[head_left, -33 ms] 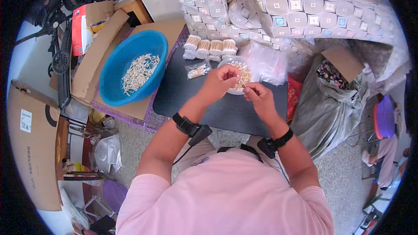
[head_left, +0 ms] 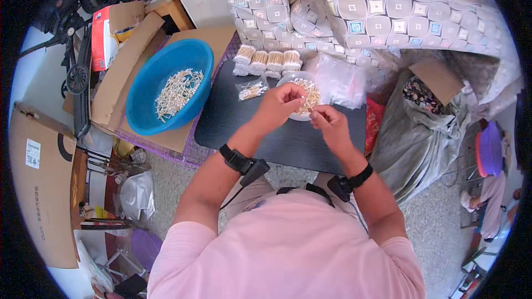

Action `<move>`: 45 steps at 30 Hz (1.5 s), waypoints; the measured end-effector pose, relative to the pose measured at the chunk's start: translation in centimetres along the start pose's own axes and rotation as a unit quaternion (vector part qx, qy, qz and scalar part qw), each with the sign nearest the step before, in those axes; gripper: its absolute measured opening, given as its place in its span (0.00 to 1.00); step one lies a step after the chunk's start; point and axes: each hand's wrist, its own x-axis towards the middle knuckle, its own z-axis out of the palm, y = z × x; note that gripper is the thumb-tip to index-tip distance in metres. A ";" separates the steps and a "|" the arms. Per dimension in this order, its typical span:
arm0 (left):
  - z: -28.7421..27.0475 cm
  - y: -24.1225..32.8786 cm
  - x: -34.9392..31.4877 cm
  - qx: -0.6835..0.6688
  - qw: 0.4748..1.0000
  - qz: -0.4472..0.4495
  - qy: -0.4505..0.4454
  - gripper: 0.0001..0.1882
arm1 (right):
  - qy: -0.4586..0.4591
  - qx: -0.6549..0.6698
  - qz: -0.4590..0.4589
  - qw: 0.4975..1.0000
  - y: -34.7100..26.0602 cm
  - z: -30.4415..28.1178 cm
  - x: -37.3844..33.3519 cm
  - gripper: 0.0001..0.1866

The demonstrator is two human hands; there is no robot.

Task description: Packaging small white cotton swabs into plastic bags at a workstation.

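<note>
Over the near side of a white bowl (head_left: 300, 77) full of cotton swabs (head_left: 311, 89), both my hands are at work, a little apart. My left hand (head_left: 280, 105) is closed in a pinch at the bowl's left side; anything between its fingertips is too small to make out. A thin cotton swab seems to be pinched in my right hand (head_left: 331, 124), at the bowl's near right edge. To the left, on the black table (head_left: 244, 130), lies a clear bag of cotton swabs (head_left: 252, 89). Bundles of cotton swabs (head_left: 267, 61) stand in a row behind it.
Clear plastic bags (head_left: 344, 80) are piled right of the bowl. A large blue basin (head_left: 138, 112) with loose swabs stands left of the table, on cardboard over a purple wire rack (head_left: 185, 158). Patterned cushions (head_left: 382, 14) lie behind the table; a grey cloth (head_left: 413, 138) hangs at right.
</note>
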 end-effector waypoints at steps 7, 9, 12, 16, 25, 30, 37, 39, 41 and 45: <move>0.0 -0.5 -1.1 0.021 0.998 -0.065 0.005 0.06 | 0.029 -0.016 -0.015 0.999 -1.7 -0.8 0.3 0.07; 0.6 -0.9 -1.6 0.014 0.996 -0.085 -0.012 0.06 | 0.019 0.003 -0.024 1.000 -2.0 -0.9 0.3 0.06; 1.9 -1.3 -2.3 -0.055 0.991 -0.109 -0.046 0.06 | -0.010 0.001 -0.050 0.999 -2.0 -0.9 0.3 0.05; 2.7 -1.5 -2.8 -0.133 0.982 -0.126 -0.054 0.06 | -0.042 -0.026 -0.060 0.997 -1.1 -0.8 0.2 0.04; 2.5 -1.3 -4.0 -0.152 0.983 -0.106 0.018 0.12 | -0.079 -0.100 -0.016 0.992 -0.5 -0.5 -0.7 0.06; 2.3 -2.6 -5.4 -0.085 0.989 -0.120 0.030 0.12 | -0.102 -0.149 0.001 0.984 0.8 0.1 -1.9 0.06; 0.9 -5.9 -8.6 -0.266 0.945 -0.176 0.071 0.09 | -0.119 -0.296 -0.096 0.943 0.6 -0.3 -1.2 0.19; 0.5 -5.7 -8.9 -0.283 0.936 -0.194 0.082 0.08 | -0.126 -0.313 -0.097 0.936 1.0 -0.4 -0.8 0.20; 0.1 -5.9 -9.4 -0.300 0.925 -0.212 0.097 0.06 | -0.136 -0.328 -0.098 0.930 1.0 -0.1 -0.8 0.21; -1.0 -6.6 -9.1 -0.236 0.945 -0.200 0.102 0.06 | -0.138 -0.336 -0.108 0.925 1.0 0.0 -1.0 0.20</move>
